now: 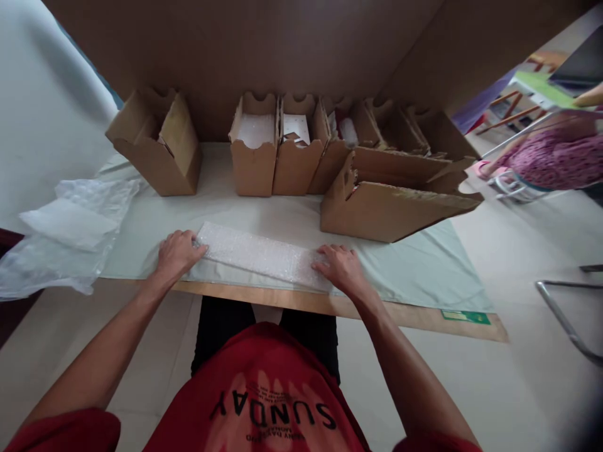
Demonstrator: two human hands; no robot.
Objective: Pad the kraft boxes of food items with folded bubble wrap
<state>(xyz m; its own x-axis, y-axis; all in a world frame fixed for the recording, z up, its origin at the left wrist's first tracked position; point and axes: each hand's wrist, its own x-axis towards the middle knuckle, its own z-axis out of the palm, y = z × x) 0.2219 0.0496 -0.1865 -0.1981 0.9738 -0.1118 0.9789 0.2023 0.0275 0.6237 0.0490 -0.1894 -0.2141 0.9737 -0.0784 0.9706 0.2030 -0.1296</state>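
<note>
A long flat strip of bubble wrap [264, 254] lies across the front of the cloth-covered table, slanting down a little to the right. My left hand [178, 254] grips its left end, thumb on top and fingers curled at the edge. At the opposite end, my right hand [342, 267] holds the strip with its thumb and fingers closed on the edge. Whether anything is wrapped inside the strip cannot be made out.
Cardboard bins [254, 166] stand in a row along the back, with one bin [160, 144] apart at the left. Another bin [400, 198] sits angled at the right. Loose clear plastic wrap [70, 226] hangs over the left edge. A seated person [551, 150] is at the far right.
</note>
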